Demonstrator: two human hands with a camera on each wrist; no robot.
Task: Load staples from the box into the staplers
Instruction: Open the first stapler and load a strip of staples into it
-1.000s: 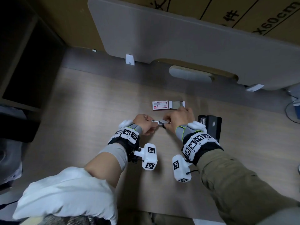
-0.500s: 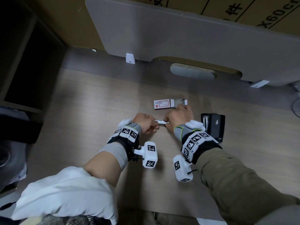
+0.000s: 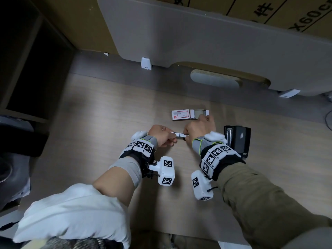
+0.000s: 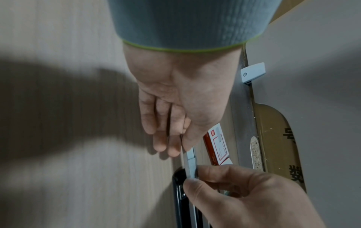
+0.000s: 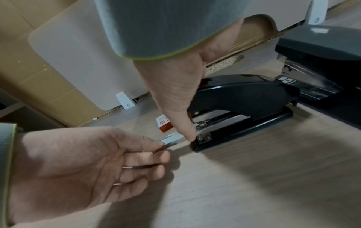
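A short silver staple strip [image 3: 177, 134] is held level between my two hands, just above the wooden desk [image 3: 107, 123]. My left hand [image 3: 172, 136] pinches its left end, seen close in the left wrist view [image 4: 181, 148]. My right hand [image 3: 186, 136] pinches the other end [image 4: 192, 177], right at the front of a small black stapler [image 5: 244, 111] lying under that hand. The red-and-white staple box [image 3: 181, 115] lies just beyond my hands with its drawer [image 3: 199, 113] slid out to the right. A larger black stapler [image 3: 237, 139] sits to the right.
A grey divider panel [image 3: 197, 42] stands along the back of the desk on white brackets [image 3: 145, 63], with cardboard boxes [image 3: 269, 13] behind it. A dark open shelf [image 3: 36, 69] is at the left. Bare wood lies left of my hands and towards me.
Both hands keep pinching the staple strip in almost the same spot; nothing else on the desk has moved.
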